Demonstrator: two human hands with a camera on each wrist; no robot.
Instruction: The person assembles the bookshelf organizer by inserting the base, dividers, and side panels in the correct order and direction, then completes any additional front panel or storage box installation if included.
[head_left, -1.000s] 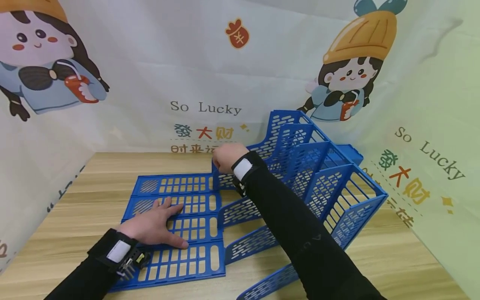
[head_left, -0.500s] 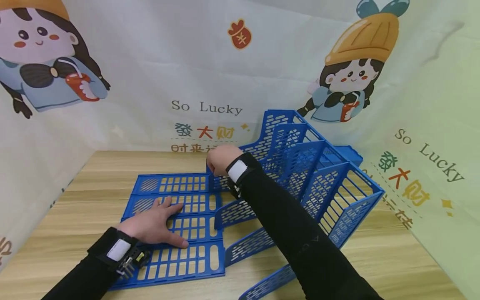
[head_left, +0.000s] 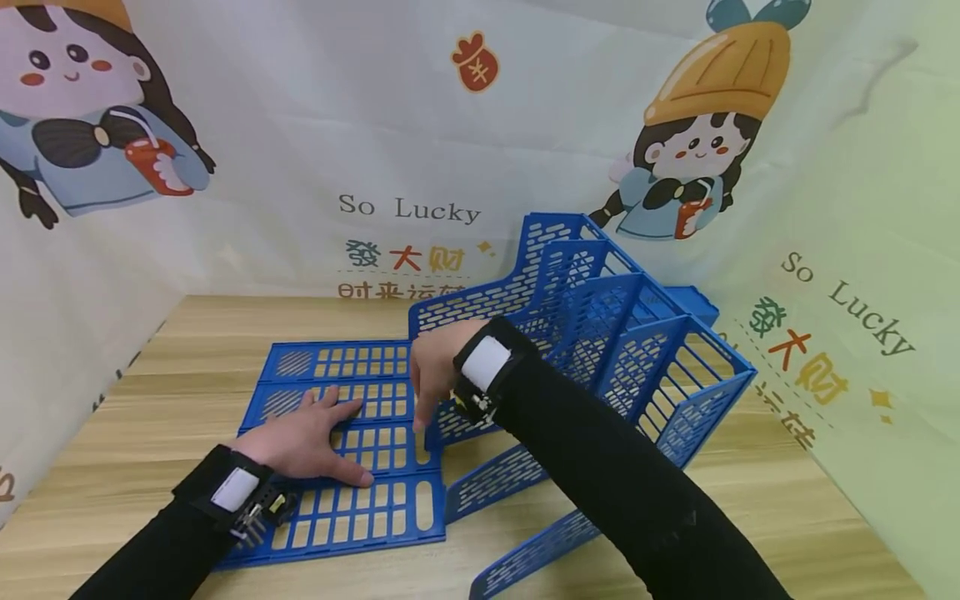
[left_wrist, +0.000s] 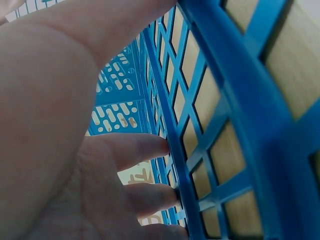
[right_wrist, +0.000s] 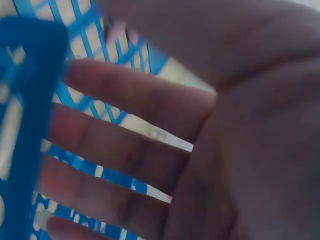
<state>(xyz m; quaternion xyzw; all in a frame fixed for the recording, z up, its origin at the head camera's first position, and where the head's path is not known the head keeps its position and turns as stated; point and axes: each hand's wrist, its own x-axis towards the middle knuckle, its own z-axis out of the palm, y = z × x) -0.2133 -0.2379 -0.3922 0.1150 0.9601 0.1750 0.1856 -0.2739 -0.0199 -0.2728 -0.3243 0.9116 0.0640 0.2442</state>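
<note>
A blue plastic file rack (head_left: 675,358) with perforated dividers lies tipped over on the wooden table. Its hinged lattice panel (head_left: 390,512) lies flat to the left, joined in several strips. My left hand (head_left: 311,433) rests on that panel with fingers spread; the left wrist view shows its fingertips (left_wrist: 162,195) touching the lattice. My right hand (head_left: 435,367) is at the front end of the second divider (head_left: 457,421) from the back. In the right wrist view its fingers (right_wrist: 115,135) reach out fairly straight to the divider's rounded edge (right_wrist: 30,115). The thumb's contact is hidden.
Behind the right hand stands the far divider (head_left: 468,304). Two nearer dividers (head_left: 498,479) slant toward the table's front. A printed cloth (head_left: 300,125) hangs at the back and sides. Bare wood table (head_left: 150,392) shows left of the panel.
My right hand has left the far divider's front end and come nearer, down to the second divider. The rack has shifted slightly left. My left hand keeps its place on the panel.
</note>
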